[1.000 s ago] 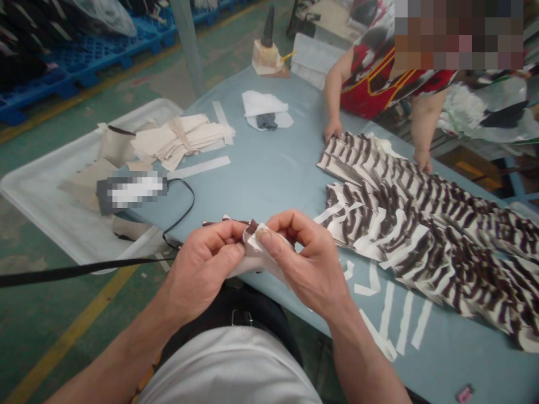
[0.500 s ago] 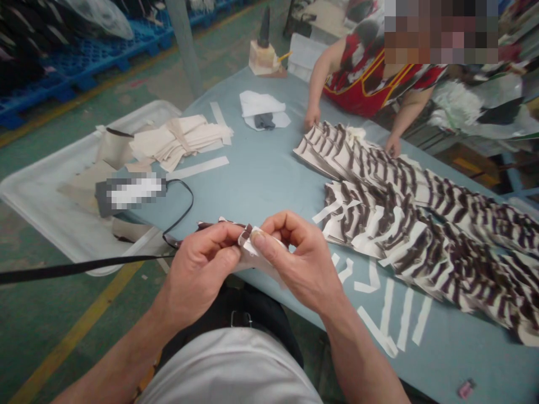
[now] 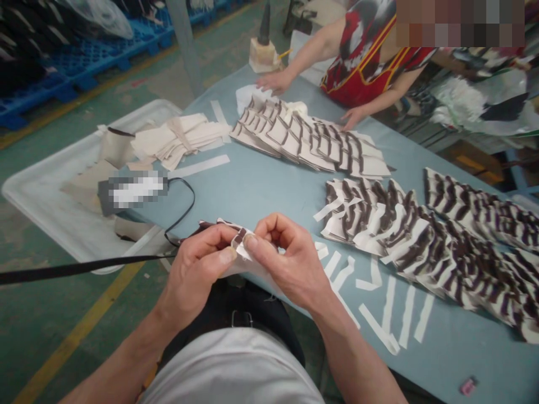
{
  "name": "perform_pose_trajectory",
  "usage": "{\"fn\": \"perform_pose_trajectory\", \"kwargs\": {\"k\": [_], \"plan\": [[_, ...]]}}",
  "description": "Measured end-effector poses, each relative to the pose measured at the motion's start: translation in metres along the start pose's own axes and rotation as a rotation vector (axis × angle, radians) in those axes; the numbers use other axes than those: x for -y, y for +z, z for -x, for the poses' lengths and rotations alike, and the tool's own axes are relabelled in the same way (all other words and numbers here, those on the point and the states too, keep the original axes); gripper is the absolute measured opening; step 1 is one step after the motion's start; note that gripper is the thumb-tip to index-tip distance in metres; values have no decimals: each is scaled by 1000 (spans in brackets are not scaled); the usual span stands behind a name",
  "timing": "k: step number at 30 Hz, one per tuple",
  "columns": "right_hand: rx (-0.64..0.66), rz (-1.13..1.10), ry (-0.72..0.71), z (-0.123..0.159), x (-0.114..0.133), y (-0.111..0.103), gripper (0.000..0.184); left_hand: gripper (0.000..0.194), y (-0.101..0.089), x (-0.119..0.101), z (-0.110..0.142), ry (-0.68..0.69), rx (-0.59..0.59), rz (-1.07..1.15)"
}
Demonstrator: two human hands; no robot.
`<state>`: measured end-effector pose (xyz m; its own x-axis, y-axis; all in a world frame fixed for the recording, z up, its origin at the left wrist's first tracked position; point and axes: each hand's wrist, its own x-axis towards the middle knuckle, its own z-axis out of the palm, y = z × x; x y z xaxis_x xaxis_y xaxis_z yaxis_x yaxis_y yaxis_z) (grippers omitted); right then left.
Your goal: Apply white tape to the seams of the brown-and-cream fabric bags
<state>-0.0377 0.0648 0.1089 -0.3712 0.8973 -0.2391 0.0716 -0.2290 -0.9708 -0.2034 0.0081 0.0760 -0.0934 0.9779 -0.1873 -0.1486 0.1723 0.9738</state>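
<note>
i am holding the cream-and-brown piece (image 3: 239,242) between my two hands, low over the near edge of the blue table (image 3: 269,193). my left hand (image 3: 191,272) is pinching it from one side, thumb pressing against curled fingers, and my right hand (image 3: 290,261) is pinching it from the other, its thumb lying on the pale folded end. the fingertips of both hands are nearly meeting there, and a pale part is hanging below them.

to the right, a near row of brown-and-cream pieces (image 3: 425,247) is lying overlapped on the table, with white strips (image 3: 387,306) resting partly on it and partly on the bare surface just beside it. another row (image 3: 475,207) is lying behind it. across the table, a person (image 3: 366,73) in a red patterned top is reaching with both hands to a far group of pieces (image 3: 311,140).

to the left, a bundle of beige pieces (image 3: 181,137) is lying by a white tub (image 3: 40,174), and a dark grey object (image 3: 105,197) with a black cord (image 3: 191,191) is sitting near the tub. a small pink item (image 3: 468,385) is lying at the lower right, well apart from my hands.
</note>
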Motion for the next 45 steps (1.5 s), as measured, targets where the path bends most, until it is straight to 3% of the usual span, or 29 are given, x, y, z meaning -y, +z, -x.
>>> {"fn": "perform_pose_trajectory", "kwargs": {"k": [10, 20, 27, 32, 36, 40, 45], "plan": [[-23, 8, -18, 7, -5, 12, 25, 11, -2, 14, 7, 71, 23, 108], [3, 13, -31, 9, -12, 14, 26, 14, -5, 30, 12, 93, -42, 102], [52, -19, 31, 7, -13, 18, 28, 11, -13, 39, 8, 134, -4, 124], [99, -161, 122, 0, -17, 20, 39, 14, -15, 45, 6, 173, -24, 72], [117, -285, 193, -2, -23, 23, 46, 16, -13, 38, 3, 252, -80, -96], [79, -398, 236, -1, -32, 29, 45, 18, -6, 15, 0, 416, -120, -323], [33, -342, 198, -2, -39, 39, 38, 22, 3, 2, -2, 506, -179, -409]]}}
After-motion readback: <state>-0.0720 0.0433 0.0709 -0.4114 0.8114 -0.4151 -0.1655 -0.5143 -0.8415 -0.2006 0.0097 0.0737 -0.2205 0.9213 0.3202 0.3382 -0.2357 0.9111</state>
